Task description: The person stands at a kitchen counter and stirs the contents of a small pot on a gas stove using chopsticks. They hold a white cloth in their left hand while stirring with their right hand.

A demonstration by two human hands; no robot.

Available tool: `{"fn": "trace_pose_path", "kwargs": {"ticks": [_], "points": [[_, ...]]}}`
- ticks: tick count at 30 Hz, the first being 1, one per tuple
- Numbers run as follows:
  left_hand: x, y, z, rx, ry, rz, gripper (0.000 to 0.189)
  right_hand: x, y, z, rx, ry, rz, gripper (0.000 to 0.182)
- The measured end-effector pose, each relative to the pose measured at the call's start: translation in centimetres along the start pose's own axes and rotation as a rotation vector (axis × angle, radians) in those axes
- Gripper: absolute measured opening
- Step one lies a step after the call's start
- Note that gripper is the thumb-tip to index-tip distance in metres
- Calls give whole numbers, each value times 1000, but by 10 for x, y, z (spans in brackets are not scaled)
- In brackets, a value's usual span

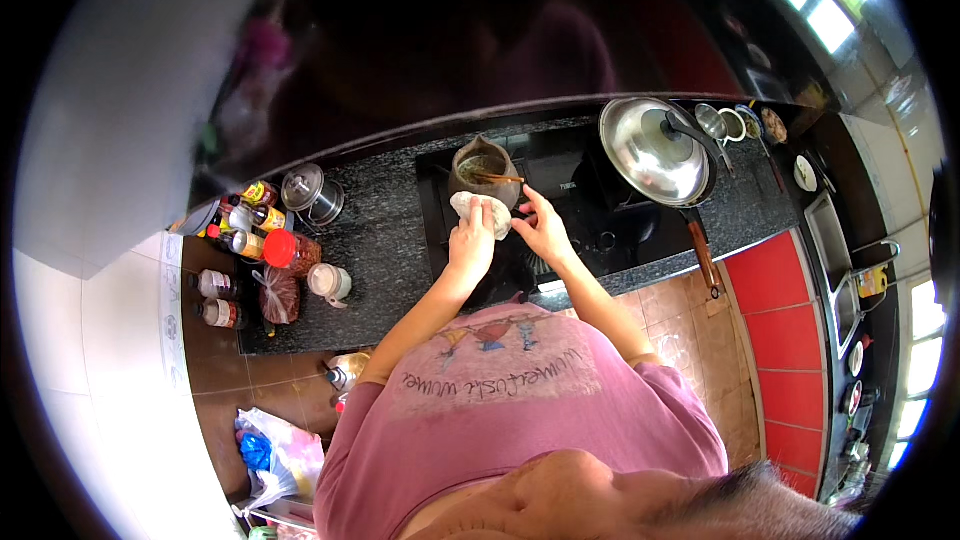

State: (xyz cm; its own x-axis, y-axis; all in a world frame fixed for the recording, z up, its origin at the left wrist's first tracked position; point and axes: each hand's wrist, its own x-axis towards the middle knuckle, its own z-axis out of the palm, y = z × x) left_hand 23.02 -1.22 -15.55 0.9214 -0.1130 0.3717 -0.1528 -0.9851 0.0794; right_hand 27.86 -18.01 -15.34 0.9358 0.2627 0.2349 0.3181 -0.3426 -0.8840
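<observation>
A dark clay pot point(506, 199) with a pointed spout and liquid inside stands on the left part of the black glass cooktop point(442, 240). My left hand point(472, 244) presses a folded whitish cloth point(491, 216) against the near side of the pot. Its fingers lie over the cloth. Wooden chopsticks point(501, 178) rest in the pot, their ends over the right rim. My right hand point(545, 231) is just right of the pot and cloth, thumb and fingers apart, fingertips near the chopstick ends; whether it touches them is unclear.
A wok with a steel lid point(649, 154) stands at the right of the cooktop, its wooden handle point(701, 251) pointing towards me. On the left are a steel canister point(319, 199), a red-lidded jar point(300, 253), a white-lidded jar point(330, 283) and several bottles. A sink point(829, 229) lies far right.
</observation>
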Motion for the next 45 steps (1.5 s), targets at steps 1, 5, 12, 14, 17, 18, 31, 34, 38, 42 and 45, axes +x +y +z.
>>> {"fn": "trace_pose_path", "kwargs": {"ticks": [1, 5, 12, 14, 17, 18, 31, 34, 38, 42, 45], "points": [[0, -1, 1, 37, 16, 19, 47, -7, 3, 2, 50, 12, 25, 64], [-2, -4, 4, 14, -7, 12, 49, -32, 5, 3, 72, -91, 56, 40], [-2, -3, 10, -12, -7, -19, 51, -67, -20, -3, 119, -462, 217, 21], [-4, -2, 9, -11, 7, -20, 51, -63, -16, -4, 127, -387, 160, 21], [-3, 0, 9, -29, 9, -36, 51, -55, -19, -7, 161, -283, 143, 21], [-3, 1, 7, -21, 6, -36, 51, -53, -18, -7, 158, -251, 113, 22], [0, 9, -4, -41, 13, -111, 51, 45, -25, 6, 474, 111, 144, 40], [-2, 11, -3, 29, 66, -87, 46, 52, -21, 11, 544, 80, 110, 35], [-3, 10, -2, 45, 104, -77, 45, 55, -13, 11, 536, -2, 80, 25], [-2, 13, -6, 35, 83, -86, 45, 59, -12, -1, 202, -63, -91, 37], [-3, 13, -6, 23, 88, -96, 45, 52, -21, -10, 347, -87, 36, 45]]}}
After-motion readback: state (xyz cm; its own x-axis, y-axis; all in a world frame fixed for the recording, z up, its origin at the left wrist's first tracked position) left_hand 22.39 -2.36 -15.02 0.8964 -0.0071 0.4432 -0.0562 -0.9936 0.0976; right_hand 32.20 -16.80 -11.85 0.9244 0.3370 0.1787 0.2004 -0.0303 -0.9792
